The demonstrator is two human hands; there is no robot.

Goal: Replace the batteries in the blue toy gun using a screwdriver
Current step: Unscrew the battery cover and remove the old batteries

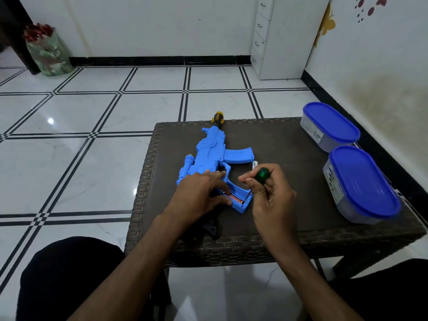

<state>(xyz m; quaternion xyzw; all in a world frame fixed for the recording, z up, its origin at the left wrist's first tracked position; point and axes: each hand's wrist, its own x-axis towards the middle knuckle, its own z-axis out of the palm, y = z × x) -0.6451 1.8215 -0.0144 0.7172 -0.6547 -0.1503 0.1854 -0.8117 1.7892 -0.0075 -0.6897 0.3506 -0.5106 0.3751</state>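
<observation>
gripping the screwdriver (261, 175) in our right hand (268, 195), left hand (203, 191) flat on the gun (208, 156), we've opened the compartment (236, 195); swapping batteries and closing remain.

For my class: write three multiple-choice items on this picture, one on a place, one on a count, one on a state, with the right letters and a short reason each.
1. Where does the blue toy gun lie?
A. on the floor
B. on the dark table
C. in a container

2. How many blue-lidded containers stand on the table?
A. one
B. two
C. four

3. How is the battery compartment in the grip?
A. open
B. screwed shut
C. taped over

Key: 1 B, it rests on the woven tabletop. 2 B, two stand at the right edge. 3 A, a battery shows inside, by the left hand; the right hand holds the green-handled screwdriver.
</observation>
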